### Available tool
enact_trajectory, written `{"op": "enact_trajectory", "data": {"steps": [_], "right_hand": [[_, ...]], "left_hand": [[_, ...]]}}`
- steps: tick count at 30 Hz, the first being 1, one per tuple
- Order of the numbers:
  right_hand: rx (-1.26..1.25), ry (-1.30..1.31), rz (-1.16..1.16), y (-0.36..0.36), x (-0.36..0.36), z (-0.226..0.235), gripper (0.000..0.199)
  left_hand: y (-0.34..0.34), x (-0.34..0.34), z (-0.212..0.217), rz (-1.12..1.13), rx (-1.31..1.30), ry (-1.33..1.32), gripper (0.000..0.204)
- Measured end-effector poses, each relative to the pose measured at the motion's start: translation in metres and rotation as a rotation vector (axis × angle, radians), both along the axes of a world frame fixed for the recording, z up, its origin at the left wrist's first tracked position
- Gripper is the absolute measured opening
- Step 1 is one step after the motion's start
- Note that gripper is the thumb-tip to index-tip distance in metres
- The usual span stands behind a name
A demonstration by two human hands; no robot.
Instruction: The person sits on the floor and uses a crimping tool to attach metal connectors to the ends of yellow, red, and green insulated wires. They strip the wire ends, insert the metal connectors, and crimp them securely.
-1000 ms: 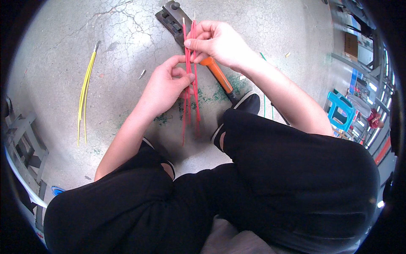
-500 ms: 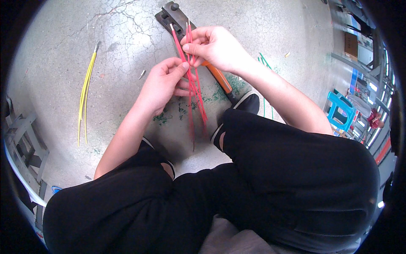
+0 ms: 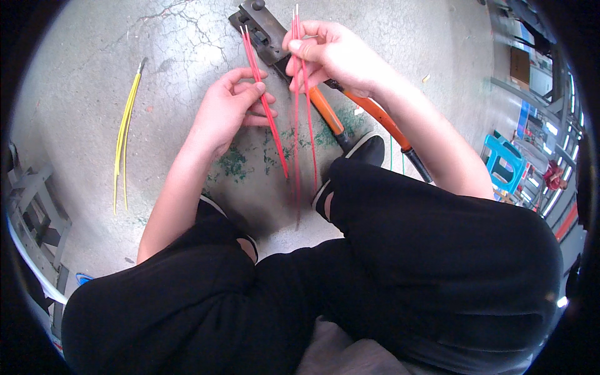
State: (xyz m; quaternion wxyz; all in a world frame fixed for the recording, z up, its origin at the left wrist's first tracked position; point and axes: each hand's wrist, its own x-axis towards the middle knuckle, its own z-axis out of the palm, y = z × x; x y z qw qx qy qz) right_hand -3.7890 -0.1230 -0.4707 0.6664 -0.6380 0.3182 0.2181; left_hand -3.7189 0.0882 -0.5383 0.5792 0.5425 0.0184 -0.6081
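Note:
Between thumb and fingers, my left hand pinches a few thin red wires, their pale bare ends pointing up and away. To the right, my right hand is closed on another group of red wires, which hang down past my palm. The two groups are apart, with a narrow gap between them. Behind and below my right hand lies a large hand crimping tool with a dark metal head. Its orange handles spread toward my shoe, and my right hand hides part of them.
Yellow wires, joined at a dark lug, lie on the cracked concrete floor at left. Green wires lie by the right handle. My shoe is close to the tool. A blue stool stands far right, a grey metal frame at left.
My hands have moved apart, splitting the red wires into two separate groups. My right hand went up and right, my left slightly up and left. More of the tool's right handle shows.

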Motion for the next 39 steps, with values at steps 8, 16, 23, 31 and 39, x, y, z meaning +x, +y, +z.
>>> {"op": "enact_trajectory", "data": {"steps": [8, 16, 23, 31, 39], "right_hand": [[0.339, 0.032, -0.309, -0.004, -0.002, 0.0, 0.022], [0.372, -0.015, -0.328, 0.011, 0.002, -0.008, 0.022], [0.115, -0.146, -0.323, 0.011, 0.002, -0.013, 0.026], [-0.009, -0.135, -0.267, 0.009, 0.001, -0.013, 0.027], [0.015, -0.143, -0.292, 0.006, -0.002, -0.02, 0.025]], "left_hand": [[0.001, 0.011, -0.002, 0.006, -0.092, 0.114, 0.032], [0.005, 0.003, 0.013, -0.085, -0.156, 0.212, 0.028], [0.005, -0.005, 0.016, -0.118, -0.176, 0.197, 0.028], [0.005, -0.006, 0.019, -0.124, -0.194, 0.187, 0.034], [0.003, -0.008, 0.02, -0.151, -0.197, 0.174, 0.034]]}}
